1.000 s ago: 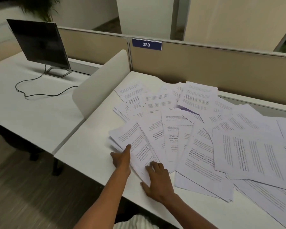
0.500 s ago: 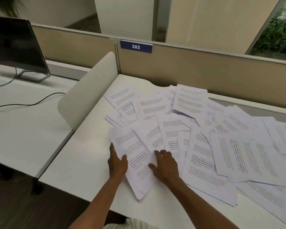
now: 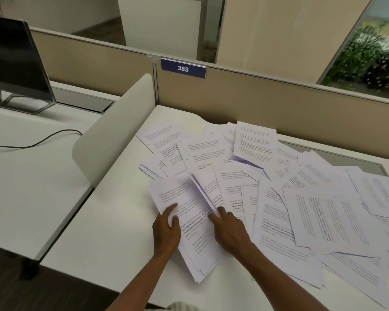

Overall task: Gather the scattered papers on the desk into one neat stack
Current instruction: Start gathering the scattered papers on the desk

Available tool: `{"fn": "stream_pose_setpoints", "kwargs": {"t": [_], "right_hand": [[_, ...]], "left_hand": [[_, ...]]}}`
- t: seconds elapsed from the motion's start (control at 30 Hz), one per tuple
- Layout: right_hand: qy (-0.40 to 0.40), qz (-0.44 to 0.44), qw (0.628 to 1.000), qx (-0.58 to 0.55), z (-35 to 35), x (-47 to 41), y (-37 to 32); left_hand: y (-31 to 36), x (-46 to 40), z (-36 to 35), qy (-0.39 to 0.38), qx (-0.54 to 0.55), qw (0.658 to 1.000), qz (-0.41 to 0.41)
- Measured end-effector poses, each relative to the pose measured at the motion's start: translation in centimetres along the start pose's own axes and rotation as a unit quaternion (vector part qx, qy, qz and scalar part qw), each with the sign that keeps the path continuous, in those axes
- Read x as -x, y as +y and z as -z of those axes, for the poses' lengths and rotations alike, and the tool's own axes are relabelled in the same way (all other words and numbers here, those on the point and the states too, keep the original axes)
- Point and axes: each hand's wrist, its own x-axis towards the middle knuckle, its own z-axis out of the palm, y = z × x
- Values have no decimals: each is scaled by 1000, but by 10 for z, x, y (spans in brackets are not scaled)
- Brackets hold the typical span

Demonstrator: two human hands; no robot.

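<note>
Left hand [image 3: 166, 232] grasping the small bundle [image 3: 189, 221] at lower centre; right hand [image 3: 228, 232] released, fingers spread on its edge. Best squared first, then slid under the scattered papers [image 3: 301, 198] rightward.

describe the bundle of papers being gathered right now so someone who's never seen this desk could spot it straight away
Find the blue 383 sign on the partition, then come straight down to the near edge of the desk. The bundle lies there between the left hand and right hand. Unlike the loose sheets fanned out to the right, it is several sheets thick and angled diagonally.
</note>
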Motion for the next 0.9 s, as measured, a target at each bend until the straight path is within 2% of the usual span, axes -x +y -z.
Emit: {"fn": "stream_pose_setpoints", "kwargs": {"t": [0.17,0.33,0.4,0.47,0.53,0.63,0.7,0.8,0.9], "right_hand": [[28,-33,998,-48,5,-1,-10],[48,56,996,-48,2,2,-50],[21,64,993,-95,2,6,-75],[-15,31,988,-152,4,9,-90],[-35,25,981,-191,6,13,-94],[-37,-1,944,-328,10,24,-83],[31,-52,917,-393,8,31,-66],[160,-163,872,-433,6,39,-36],[148,-266,811,-499,16,46,-17]], "left_hand": [[5,-5,-2,-24,27,999,34],[14,-11,2,-42,13,996,74],[13,-14,4,-50,-25,996,66],[11,-16,5,-47,-50,995,66],[9,-19,8,-41,-52,994,88],[12,-24,20,-39,-51,991,120],[20,-24,33,-40,-46,992,111],[42,-17,59,-33,-27,997,71],[67,-12,87,-28,-32,999,-2]]}}
